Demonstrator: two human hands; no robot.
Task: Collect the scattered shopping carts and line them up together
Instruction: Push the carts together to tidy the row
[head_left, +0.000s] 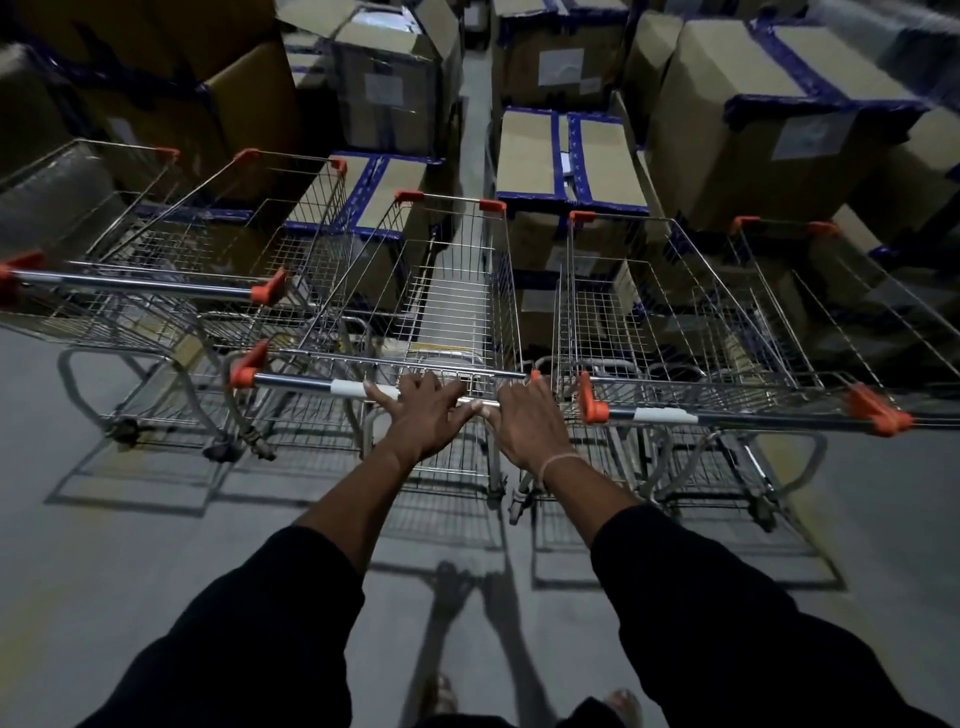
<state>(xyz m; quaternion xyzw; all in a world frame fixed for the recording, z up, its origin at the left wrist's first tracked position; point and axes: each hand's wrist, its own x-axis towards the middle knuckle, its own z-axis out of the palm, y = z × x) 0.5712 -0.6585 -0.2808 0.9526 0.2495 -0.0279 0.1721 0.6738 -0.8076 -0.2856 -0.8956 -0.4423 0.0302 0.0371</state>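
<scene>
Three wire shopping carts with orange corner caps stand side by side on the grey floor, all facing the stacked boxes. The middle cart (447, 291) is straight ahead of me. My left hand (423, 415) and my right hand (527, 421) rest close together on its chrome handle bar (306, 383), fingers partly spread over the bar rather than wrapped tight. The left cart (171, 249) sits a little further forward, its handle at the left edge. The right cart (680, 317) stands nearly level with the middle one, its handle (737, 417) almost touching the middle handle's right end.
Tall stacks of cardboard boxes (571, 161) with blue tape stand directly behind the carts' fronts. A narrow floor gap (475, 130) runs between the stacks. Open grey floor (130, 571) lies behind the carts around me. My feet show at the bottom edge.
</scene>
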